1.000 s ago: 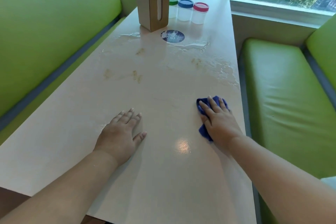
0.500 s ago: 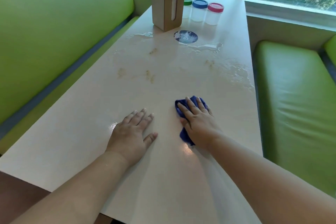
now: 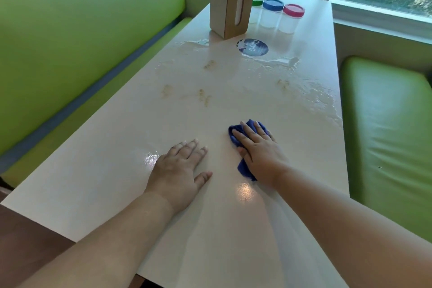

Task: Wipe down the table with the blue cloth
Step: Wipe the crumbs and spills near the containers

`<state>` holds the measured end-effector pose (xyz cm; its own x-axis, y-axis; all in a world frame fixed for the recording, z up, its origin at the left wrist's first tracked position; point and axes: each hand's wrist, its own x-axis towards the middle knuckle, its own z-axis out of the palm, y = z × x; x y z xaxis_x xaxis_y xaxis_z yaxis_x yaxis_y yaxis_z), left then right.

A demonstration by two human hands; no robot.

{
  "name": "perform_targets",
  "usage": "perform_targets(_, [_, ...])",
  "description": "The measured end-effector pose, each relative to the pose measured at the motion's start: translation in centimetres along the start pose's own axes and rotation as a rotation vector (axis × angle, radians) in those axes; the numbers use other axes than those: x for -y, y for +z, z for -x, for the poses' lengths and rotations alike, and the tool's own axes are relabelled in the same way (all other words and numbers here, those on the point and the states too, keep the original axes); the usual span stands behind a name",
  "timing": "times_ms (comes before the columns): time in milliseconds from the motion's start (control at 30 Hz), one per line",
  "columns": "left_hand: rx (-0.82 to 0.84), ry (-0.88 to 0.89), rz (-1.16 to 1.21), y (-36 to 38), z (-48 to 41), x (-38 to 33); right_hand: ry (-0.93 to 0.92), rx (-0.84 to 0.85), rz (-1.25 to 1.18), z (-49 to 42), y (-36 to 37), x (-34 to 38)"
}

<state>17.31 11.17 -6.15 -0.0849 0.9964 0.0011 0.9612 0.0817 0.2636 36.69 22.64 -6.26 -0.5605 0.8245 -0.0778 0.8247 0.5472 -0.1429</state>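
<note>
Most of the blue cloth [image 3: 244, 169] lies out of sight beneath the right hand [image 3: 261, 152], which presses flat on it, so only a bunched far edge and a strip on the thumb side show, and how it is folded cannot be told. The jar with the green lid [image 3: 257, 0] stands largely behind the tissue box [image 3: 230, 0], whose top is cut by the upper edge of the view, and what the jar holds is unclear. Both forearms and the near end of the table [image 3: 93, 170] run off the bottom edge, and the small print on the round sticker [image 3: 252, 47] is too fine to read.
</note>
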Motion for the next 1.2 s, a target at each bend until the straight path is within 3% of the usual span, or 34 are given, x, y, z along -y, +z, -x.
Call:
perform_targets(200, [-0.284, -0.090, 0.113, -2.1, 0.6, 2.8, 0.163, -0.234, -0.449, -3.1, -0.8, 0.6])
perform_targets(333, [-0.299, -0.211, 0.169, -2.7, 0.8, 5.0, 0.060, -0.060, -0.193, -5.5, 0.4, 4.2])
perform_targets(467, [-0.254, -0.226, 0.142, -2.9, 0.9, 6.5, -0.085, -0.062, -0.092, -3.6, 1.5, 4.4])
perform_targets(600, [-0.102, -0.319, 0.045, -3.0, 1.5, 8.5, 0.039, -0.043, -0.052, -3.2, 1.2, 2.4])
perform_targets(733, [-0.026, -0.342, 0.073, -3.2, 1.7, 9.2, 0.096, 0.002, -0.042, -5.3, 1.0, 5.8])
perform_targets(867, [-0.054, -0.342, 0.095, -3.4, 1.8, 9.5, -0.162, 0.000, -0.062, -3.3, 1.5, 9.9])
perform_targets(967, [-0.065, -0.320, 0.077, -3.2, 2.0, 9.6, -0.295, 0.004, -0.066, -0.7, 1.6, 9.0])
perform_targets(1100, [-0.072, -0.314, 0.078, -3.1, 2.0, 9.8, -0.099, 0.012, -0.061, -2.2, 1.0, 7.8])
perform_targets(1200, [-0.090, -0.306, 0.078, -3.1, 1.9, 9.8, -0.023, 0.040, -0.052, -4.8, 1.2, 11.2])
